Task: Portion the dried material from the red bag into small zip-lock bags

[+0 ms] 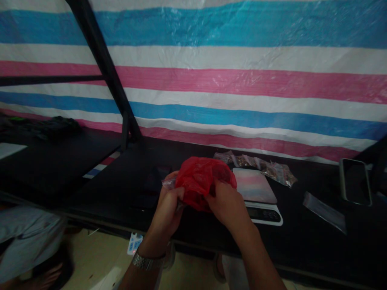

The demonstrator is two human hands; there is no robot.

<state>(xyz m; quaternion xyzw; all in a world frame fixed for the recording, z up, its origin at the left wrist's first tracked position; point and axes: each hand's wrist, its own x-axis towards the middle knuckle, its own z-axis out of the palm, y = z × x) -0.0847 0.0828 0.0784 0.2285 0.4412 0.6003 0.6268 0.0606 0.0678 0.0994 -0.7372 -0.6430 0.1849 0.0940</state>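
A crumpled red plastic bag (199, 179) is held above the front of a black table (127, 177). My left hand (167, 209) grips its left side, fingers curled round the plastic, and a scrap of clear plastic shows at the fingertips. My right hand (226, 203) is closed on the bag's right side. A metal watch sits on my left wrist. Just right of the bag lies a small digital scale (256, 189) with a pastel top.
Several clear packets of brown contents (266, 165) lie behind the scale. An empty clear packet (325, 211) and a phone (355, 181) sit at the right. A striped tarp (242, 80) hangs behind. Another person's clothing (27, 237) shows at lower left.
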